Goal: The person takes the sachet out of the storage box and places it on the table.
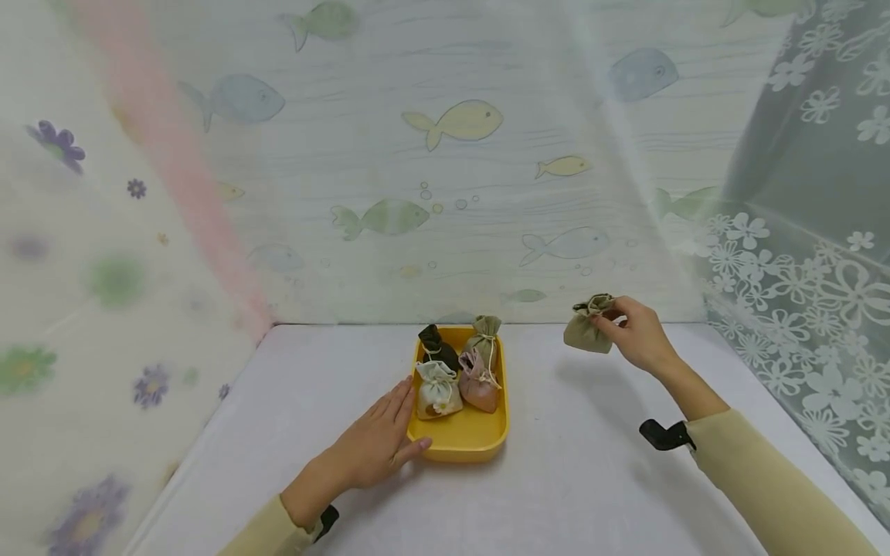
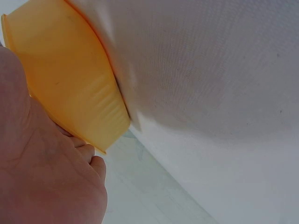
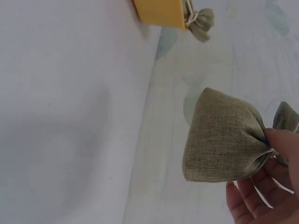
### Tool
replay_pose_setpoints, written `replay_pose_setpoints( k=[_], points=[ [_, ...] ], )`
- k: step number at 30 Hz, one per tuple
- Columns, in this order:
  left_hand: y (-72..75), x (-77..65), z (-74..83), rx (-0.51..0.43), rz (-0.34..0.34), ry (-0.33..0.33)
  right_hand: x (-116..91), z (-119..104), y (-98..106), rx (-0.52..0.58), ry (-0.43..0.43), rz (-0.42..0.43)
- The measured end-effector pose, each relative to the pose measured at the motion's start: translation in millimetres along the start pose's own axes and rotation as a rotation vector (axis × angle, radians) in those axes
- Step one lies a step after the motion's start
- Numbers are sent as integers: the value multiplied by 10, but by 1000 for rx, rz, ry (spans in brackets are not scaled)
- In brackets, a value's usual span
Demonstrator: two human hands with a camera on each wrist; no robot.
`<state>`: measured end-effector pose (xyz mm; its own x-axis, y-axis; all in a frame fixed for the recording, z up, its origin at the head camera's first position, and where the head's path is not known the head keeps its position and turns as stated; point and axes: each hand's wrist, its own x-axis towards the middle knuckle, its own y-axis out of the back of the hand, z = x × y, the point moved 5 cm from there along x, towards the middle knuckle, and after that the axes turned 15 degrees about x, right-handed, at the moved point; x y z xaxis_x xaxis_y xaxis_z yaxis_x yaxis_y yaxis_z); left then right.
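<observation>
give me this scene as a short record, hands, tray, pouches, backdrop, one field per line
left hand: fingers straight, against the tray's left side
right hand: pinches the held pouch by its neck
held pouch: green, in the air right of the tray
tray: yellow, on the white table
in tray, far side: black pouch left, green pouch right
in tray, near side: white pouch left, pink pouch right
backdrop: fish print

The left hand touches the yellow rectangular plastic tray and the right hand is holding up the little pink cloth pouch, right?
No, the right hand is holding up an olive-green cloth pouch, as the right wrist view shows. In the head view, the little pink cloth pouch sits in the yellow rectangular plastic tray, which the left hand does touch.
</observation>
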<state>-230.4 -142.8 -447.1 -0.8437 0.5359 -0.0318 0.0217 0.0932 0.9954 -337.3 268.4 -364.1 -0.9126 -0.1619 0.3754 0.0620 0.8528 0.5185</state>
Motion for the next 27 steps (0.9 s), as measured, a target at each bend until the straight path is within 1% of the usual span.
replay_pose_setpoints(
  k=[6,11,15,20,27],
  points=[
    [-21,31,-42,40,-13,5,74,165,69,6,-37,8],
    [-32,29,-49,30,-18,10,99,366,78,-10,-84,12],
    [-33,17,-39,13,-19,9,67,552,57,-28,-118,22],
    [-14,1,-16,-16,-13,-1,19,755,19,-45,-116,44],
    [3,-3,-10,-3,-17,8,-20,990,-45,-59,-152,44]
  ],
)
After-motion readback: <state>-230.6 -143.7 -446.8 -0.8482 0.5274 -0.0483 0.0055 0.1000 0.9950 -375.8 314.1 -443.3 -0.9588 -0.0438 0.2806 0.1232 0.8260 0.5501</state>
